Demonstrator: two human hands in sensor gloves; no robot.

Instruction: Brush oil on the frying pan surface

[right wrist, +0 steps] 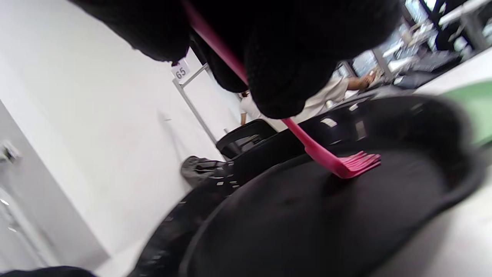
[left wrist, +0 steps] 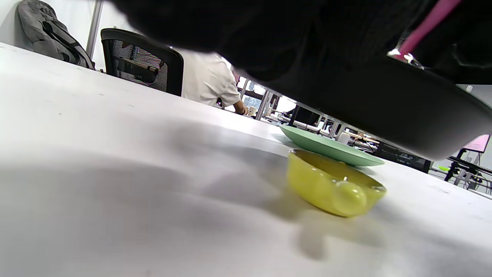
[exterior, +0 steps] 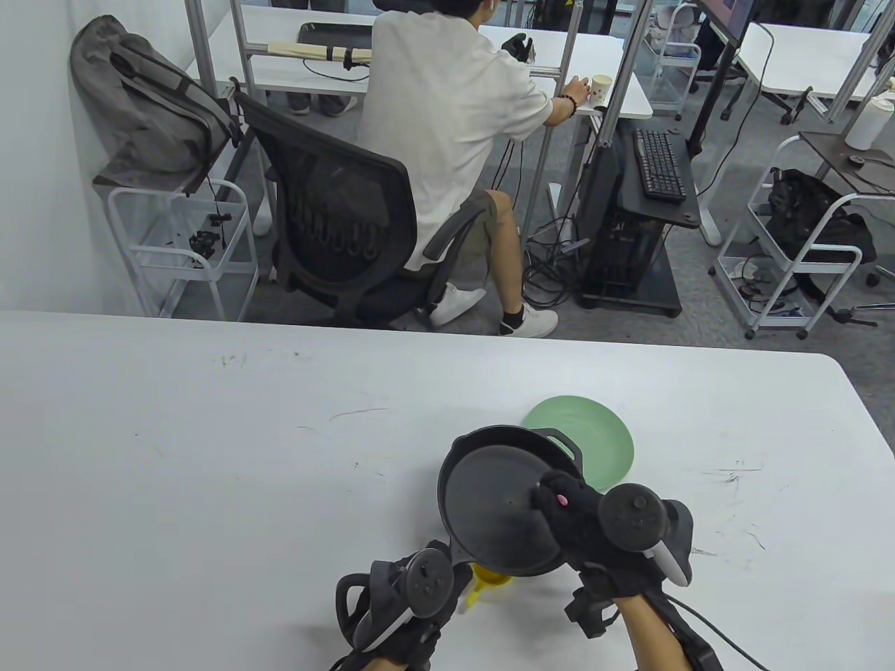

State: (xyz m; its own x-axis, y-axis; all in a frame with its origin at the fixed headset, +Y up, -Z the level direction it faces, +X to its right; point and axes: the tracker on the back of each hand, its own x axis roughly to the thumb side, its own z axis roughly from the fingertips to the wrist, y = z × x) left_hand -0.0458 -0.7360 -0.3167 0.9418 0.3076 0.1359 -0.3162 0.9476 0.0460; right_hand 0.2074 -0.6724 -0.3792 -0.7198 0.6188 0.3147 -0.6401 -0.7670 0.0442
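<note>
A black frying pan is held tilted above the white table, its inside facing the table camera. My left hand is at the pan's near edge and grips its handle, which the glove mostly hides. My right hand reaches over the pan and pinches a pink silicone brush. The bristles rest on the pan's inner surface. In the left wrist view the pan's underside hangs over a yellow oil bowl, which also shows below the pan in the table view.
A green plate lies on the table just behind the pan; it also shows in the left wrist view. The table's far edge borders a seated person on an office chair.
</note>
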